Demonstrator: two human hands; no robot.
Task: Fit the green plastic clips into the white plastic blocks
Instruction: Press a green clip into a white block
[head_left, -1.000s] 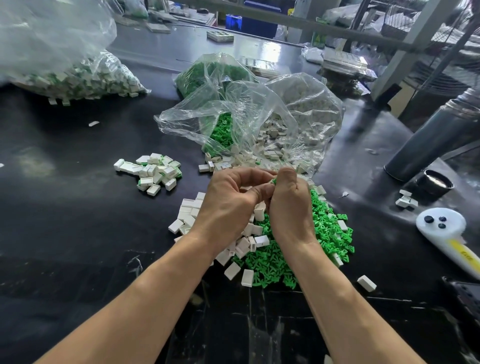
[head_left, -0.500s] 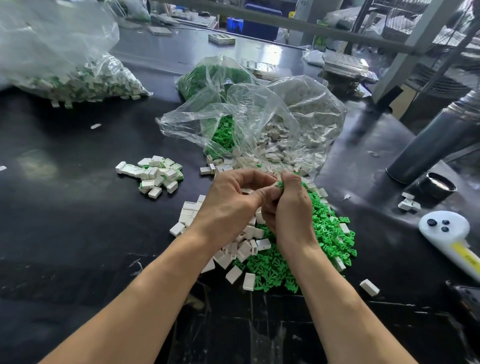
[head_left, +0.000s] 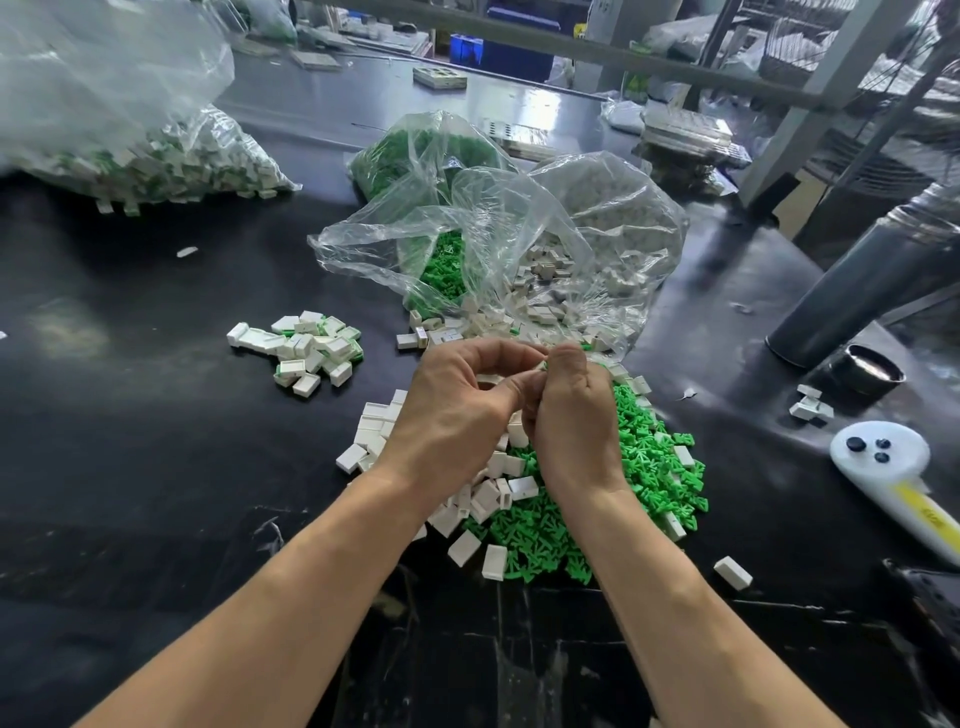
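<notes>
Hands meet above the green clips (head_left: 644, 467): your left hand (head_left: 457, 410) and right hand (head_left: 571, 415) pinch a small part together, mostly hidden.

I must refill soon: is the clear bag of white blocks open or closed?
Open. The clear bag gapes toward the person, and white blocks spill from its mouth onto the black table.

A loose heap of green plastic clips (head_left: 639, 467) lies on the dark table, touching a scatter of white plastic blocks (head_left: 488, 493) on its left (small hollow rectangles, lying at all angles). A few fitted blocks (head_left: 311, 348), seemingly green-edged, sit apart at left.
</notes>
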